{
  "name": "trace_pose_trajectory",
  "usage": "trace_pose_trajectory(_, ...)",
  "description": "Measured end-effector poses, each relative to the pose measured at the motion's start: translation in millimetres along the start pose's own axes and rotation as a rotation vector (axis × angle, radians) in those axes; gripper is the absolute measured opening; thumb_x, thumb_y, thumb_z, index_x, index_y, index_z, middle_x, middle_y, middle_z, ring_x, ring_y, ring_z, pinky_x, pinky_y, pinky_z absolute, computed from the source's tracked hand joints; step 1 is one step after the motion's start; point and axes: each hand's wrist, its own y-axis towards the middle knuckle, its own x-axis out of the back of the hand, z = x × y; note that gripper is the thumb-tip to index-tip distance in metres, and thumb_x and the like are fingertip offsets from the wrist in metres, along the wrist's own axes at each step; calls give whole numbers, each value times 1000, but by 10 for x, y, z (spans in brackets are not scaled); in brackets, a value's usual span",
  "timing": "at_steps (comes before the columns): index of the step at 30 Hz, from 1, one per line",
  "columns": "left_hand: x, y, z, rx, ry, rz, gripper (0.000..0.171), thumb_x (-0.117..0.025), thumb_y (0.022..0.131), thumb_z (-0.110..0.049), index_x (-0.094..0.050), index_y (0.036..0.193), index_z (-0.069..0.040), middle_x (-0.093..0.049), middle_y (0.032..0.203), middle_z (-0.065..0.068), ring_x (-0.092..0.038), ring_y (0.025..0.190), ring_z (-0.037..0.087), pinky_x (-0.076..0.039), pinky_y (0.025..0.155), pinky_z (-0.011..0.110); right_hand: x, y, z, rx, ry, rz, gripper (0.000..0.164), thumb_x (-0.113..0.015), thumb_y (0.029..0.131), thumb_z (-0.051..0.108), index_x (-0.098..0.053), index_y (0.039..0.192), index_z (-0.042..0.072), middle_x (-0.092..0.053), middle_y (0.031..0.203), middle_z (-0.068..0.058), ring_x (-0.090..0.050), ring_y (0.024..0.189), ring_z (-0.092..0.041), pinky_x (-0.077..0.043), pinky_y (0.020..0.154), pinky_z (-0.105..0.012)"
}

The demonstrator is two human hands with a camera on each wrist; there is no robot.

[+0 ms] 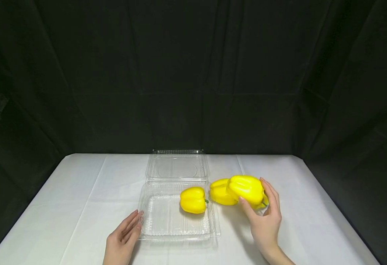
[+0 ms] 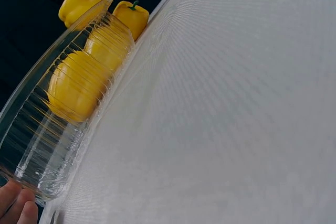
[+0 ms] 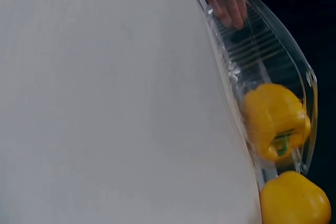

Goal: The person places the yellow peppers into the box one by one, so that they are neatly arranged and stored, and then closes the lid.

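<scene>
My right hand (image 1: 266, 217) grips a yellow bell pepper (image 1: 245, 188) between thumb and fingers. Held up, it overlaps a second yellow pepper (image 1: 220, 192) and partly hides another pepper with a green stem (image 2: 131, 18), both resting on the table. A clear plastic clamshell container (image 1: 160, 232) lies to the left, its base holding one yellow pepper (image 1: 192, 200) on its right side, stem pointing right. My left hand (image 1: 122, 237) is at the container's left edge, its fairly straight fingers (image 3: 224, 9) against the clear wall.
The container's lid (image 1: 176, 165) lies folded back behind the base. A white cloth covers the table (image 1: 90, 217), and black curtains (image 1: 180, 81) hang behind it and at both sides.
</scene>
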Motion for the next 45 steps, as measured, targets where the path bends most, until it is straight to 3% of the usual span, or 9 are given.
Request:
trace_pose_trajectory(10,-2,3,6,-1,13,3,39,-62,99,-9,-57,136,1,-67,130,13,-65,119,27,-56,93,20,-136,-60,67,68,110,50,81,-81,74,-12,-50,145,9,-46,148,-8,-39,136,-15,-35,116,-19)
trace_pose_trajectory(15,-5,-1,17,15,20,2,39,-62,98,-9,-57,135,1,-67,130,12,-65,119,26,-56,93,20,-200,-108,104,54,131,66,79,-81,75,-11,-50,145,9,-46,148,-8,-38,136,-15,-36,114,-16)
trace_pose_trajectory(22,0,0,2,5,10,3,39,-63,99,-11,-57,136,1,-67,130,12,-65,119,27,-57,94,22,-286,-162,161,61,168,83,78,-81,75,-12,-51,144,8,-47,148,-12,-40,136,-16,-33,117,-21)
trace_pose_trajectory(33,-30,0,19,15,24,1,38,-62,98,-9,-57,135,1,-67,129,12,-65,119,27,-57,93,20,-402,-248,227,38,153,141,79,-83,75,-7,-51,144,10,-48,148,-6,-39,139,-14,-28,120,-19)
trace_pose_trajectory(41,-35,-1,16,-18,31,-7,38,-62,98,-8,-57,134,3,-67,128,14,-65,118,28,-57,92,21,-481,-307,293,97,192,146,80,-84,72,-8,-51,143,7,-48,147,-11,-39,140,-15,-29,121,-17)
trace_pose_trajectory(45,-36,1,14,-20,20,-9,38,-63,98,-8,-57,134,3,-68,128,14,-66,118,27,-57,92,21,-497,-330,333,46,175,180,80,-85,74,-4,-50,145,12,-47,148,-3,-37,142,-14,-27,121,-17)
